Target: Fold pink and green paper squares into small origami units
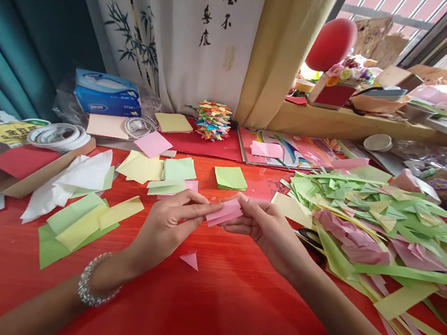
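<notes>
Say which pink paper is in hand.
The pink piece held by left hand and right hand; others, like the pink triangle and pink square, lie unheld.

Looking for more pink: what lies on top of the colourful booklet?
A small pink paper lies on the colourful booklet, and another pink piece overlaps its right end. The cover beneath both is hidden.
</notes>
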Action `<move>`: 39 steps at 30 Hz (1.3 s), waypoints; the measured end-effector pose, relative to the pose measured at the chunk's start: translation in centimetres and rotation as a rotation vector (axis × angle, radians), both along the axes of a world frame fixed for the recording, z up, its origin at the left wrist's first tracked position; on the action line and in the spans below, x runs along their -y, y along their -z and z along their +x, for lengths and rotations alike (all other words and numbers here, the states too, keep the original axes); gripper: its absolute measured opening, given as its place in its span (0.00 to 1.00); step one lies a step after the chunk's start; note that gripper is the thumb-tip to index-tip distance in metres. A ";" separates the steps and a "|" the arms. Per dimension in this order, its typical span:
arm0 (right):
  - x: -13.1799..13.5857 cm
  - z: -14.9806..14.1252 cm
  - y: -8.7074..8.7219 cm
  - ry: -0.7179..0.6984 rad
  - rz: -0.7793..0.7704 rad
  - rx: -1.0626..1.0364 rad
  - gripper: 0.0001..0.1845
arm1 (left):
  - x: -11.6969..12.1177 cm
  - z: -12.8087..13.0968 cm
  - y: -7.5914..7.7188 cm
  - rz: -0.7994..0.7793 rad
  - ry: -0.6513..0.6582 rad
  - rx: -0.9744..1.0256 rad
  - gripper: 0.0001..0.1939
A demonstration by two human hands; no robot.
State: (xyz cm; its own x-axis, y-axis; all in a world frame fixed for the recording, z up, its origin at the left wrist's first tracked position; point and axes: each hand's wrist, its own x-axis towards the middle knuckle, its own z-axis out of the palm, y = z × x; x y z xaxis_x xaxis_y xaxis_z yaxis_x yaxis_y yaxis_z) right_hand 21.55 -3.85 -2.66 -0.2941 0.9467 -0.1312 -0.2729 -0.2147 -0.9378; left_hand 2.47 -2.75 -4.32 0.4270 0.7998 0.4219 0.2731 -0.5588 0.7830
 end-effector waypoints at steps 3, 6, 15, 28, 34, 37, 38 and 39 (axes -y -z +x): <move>0.2 -0.2 -0.3 0.049 0.036 0.116 0.12 | 0.3 0.1 -0.4 0.065 0.041 -0.059 0.19; 0.3 -0.2 -0.3 0.060 0.100 0.188 0.11 | 0.5 0.3 -0.9 -0.090 0.046 -0.048 0.16; 0.5 -0.7 1.2 0.094 0.189 0.225 0.17 | 0.5 1.1 -0.6 -0.501 -0.090 0.106 0.11; 1.1 -1.1 1.1 0.180 0.272 0.358 0.06 | 0.9 1.2 -0.8 -0.490 -0.092 0.105 0.11; 1.1 -1.2 1.3 0.046 0.183 0.270 0.09 | 0.7 1.2 -0.1 -0.555 -0.167 0.272 0.11; 1.1 -1.4 1.3 -0.003 0.132 0.295 0.11 | 0.6 1.1 0.0 -0.547 -0.207 0.245 0.11; 1.1 -1.4 1.3 -0.003 0.123 0.302 0.11 | 0.6 1.1 0.0 -0.549 -0.209 0.221 0.11; 1.1 -1.4 1.3 0.000 0.120 0.308 0.11 | 0.6 1.1 0.0 -0.556 -0.202 0.193 0.11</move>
